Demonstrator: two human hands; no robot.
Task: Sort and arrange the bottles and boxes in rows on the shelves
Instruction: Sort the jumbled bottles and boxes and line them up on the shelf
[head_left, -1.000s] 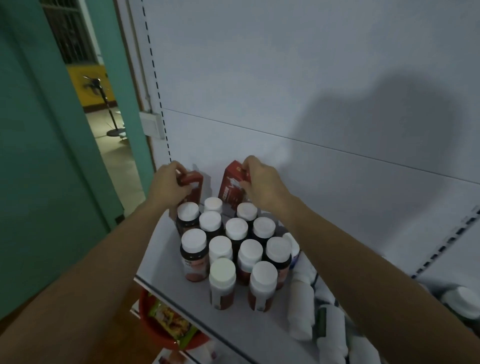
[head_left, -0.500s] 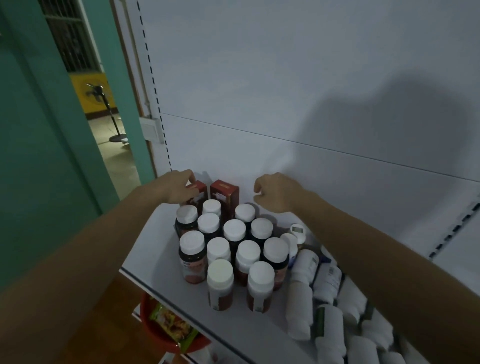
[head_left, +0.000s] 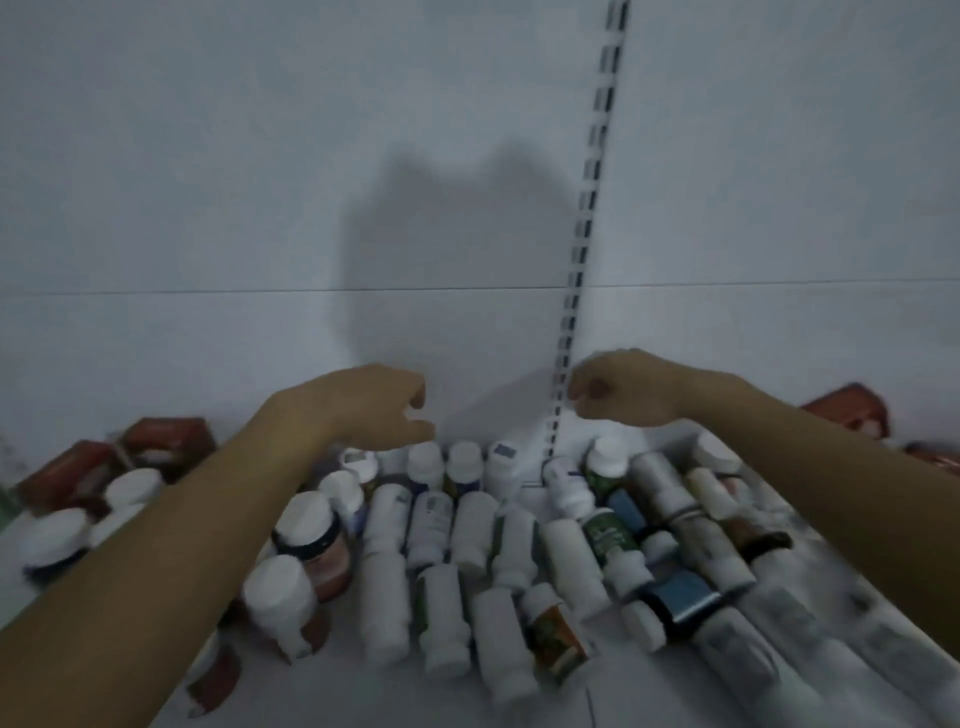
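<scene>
My left hand (head_left: 363, 408) and my right hand (head_left: 628, 389) hover side by side above a heap of white bottles (head_left: 483, 545) lying flat on the white shelf (head_left: 587, 691). Both hands hold nothing, with fingers loosely curled. A few small white bottles (head_left: 465, 462) stand upright near the back panel under my hands. Upright brown bottles with white caps (head_left: 309, 540) stand at the left, partly behind my left forearm. Two red boxes (head_left: 166, 441) stand behind them at the far left. Another red box (head_left: 847, 410) lies at the far right.
The grey back panel (head_left: 260, 208) rises right behind the bottles, with a slotted upright rail (head_left: 587, 234) running down it to the shelf. Dark-labelled and blue-labelled bottles (head_left: 675, 603) lie mixed in the heap at the right. The frame is blurred.
The view has swung right, from the standing brown bottles to the heap of lying bottles. Both hands left the red boxes and moved right, now over the heap.
</scene>
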